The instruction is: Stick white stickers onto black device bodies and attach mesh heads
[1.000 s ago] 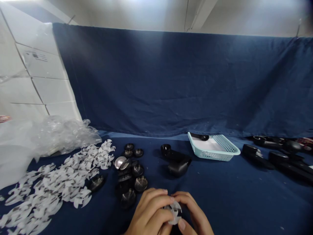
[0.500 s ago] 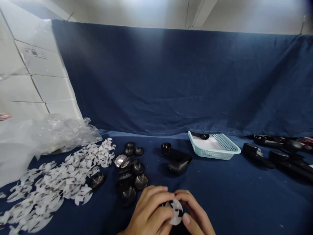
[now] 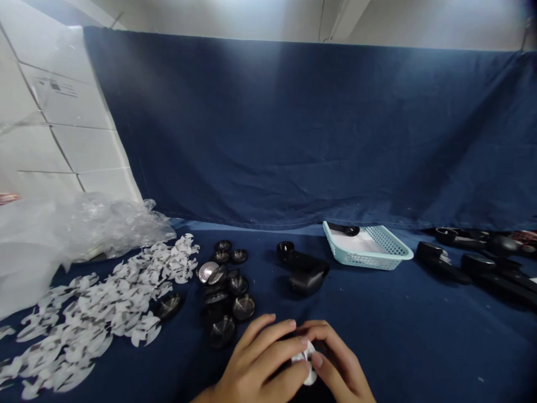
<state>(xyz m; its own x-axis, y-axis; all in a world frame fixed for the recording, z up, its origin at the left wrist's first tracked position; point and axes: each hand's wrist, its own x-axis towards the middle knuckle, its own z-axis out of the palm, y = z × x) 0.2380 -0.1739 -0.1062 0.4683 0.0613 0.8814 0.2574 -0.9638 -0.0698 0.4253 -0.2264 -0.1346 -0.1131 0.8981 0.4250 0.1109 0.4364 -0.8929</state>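
Observation:
At the front edge of the view, my left hand (image 3: 264,361) and my right hand (image 3: 333,361) meet around a small white plastic disc piece (image 3: 309,369). Both sets of fingers close on its sides, and much of it is covered by them. Something dark shows beside the disc, too hidden to name. Just beyond my left hand sit several round black caps (image 3: 243,307), some stacked. Farther ahead lies a black handle-shaped part (image 3: 308,274) with a round cup at one end.
A pile of white plastic pieces (image 3: 113,302) spreads over the left side, near clear plastic bags (image 3: 113,224). A light blue basket (image 3: 369,260) stands at the back right with a black part inside. More black parts (image 3: 444,266) lie far right. A blue curtain (image 3: 272,134) hangs behind.
My left fingers have shifted right over the white disc and cover more of it. The disc shows turned more edge-on. The camera view has moved slightly.

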